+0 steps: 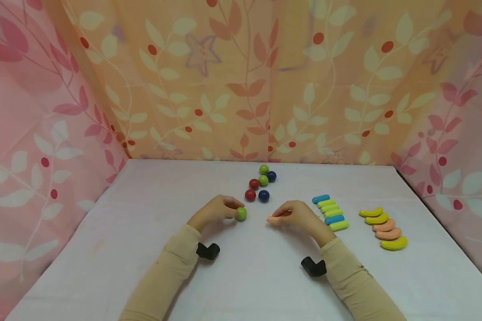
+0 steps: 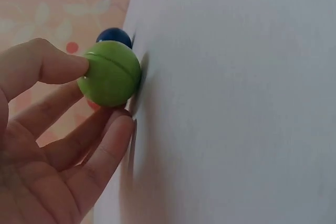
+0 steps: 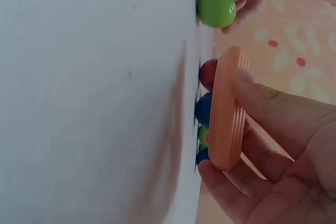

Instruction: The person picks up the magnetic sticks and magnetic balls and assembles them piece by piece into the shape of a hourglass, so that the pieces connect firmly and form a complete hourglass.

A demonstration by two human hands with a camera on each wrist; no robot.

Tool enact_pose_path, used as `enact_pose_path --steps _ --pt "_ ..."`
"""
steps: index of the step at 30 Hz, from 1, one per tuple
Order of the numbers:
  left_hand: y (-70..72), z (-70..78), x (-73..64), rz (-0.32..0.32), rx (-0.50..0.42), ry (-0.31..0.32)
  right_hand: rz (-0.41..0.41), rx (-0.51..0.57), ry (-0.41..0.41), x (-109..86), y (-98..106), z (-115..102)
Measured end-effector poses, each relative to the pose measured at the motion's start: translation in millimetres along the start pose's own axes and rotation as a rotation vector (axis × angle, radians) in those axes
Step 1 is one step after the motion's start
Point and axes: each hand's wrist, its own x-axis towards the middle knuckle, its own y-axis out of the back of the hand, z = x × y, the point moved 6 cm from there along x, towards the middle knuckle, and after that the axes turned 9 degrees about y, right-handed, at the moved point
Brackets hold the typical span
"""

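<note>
Between thumb and fingers, my left hand (image 1: 218,208) pinches a green ball (image 1: 242,214) close over the white table. The left wrist view shows a groove line across this ball (image 2: 110,77). To the right, my right hand (image 1: 301,217) grips a peach-orange elongated piece (image 1: 272,220) with rounded ends. In the right wrist view ridges run along one side of that piece (image 3: 224,114), with the thumb pressed against them. Beyond both hands lie loose balls: red (image 1: 250,195), dark blue (image 1: 263,195) and green (image 1: 263,180).
Right of my right hand, several blue and lime-green sticks (image 1: 331,209) lie in a slanting row. Farther right is a row of yellow and peach banana-shaped pieces (image 1: 388,234). Floral curtains (image 1: 241,80) border the white table (image 1: 144,223). Black wrist mounts (image 1: 314,267) stick out from both sleeves.
</note>
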Motion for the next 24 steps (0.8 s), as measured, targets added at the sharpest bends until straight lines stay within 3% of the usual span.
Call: enact_pose_path --steps 5,13,24 --pt "-8.9 0.7 1.0 0.001 -0.04 0.02 0.008 0.009 -0.032 1.6 -6 -5" --pt "-22.1 -3.6 1.4 -0.047 -0.266 0.042 0.009 0.024 -0.025 3.2 -14 -9" --pt "-31.9 -5.6 -1.7 -0.061 -0.375 0.029 0.03 0.024 -0.003 2.1 -19 -13"
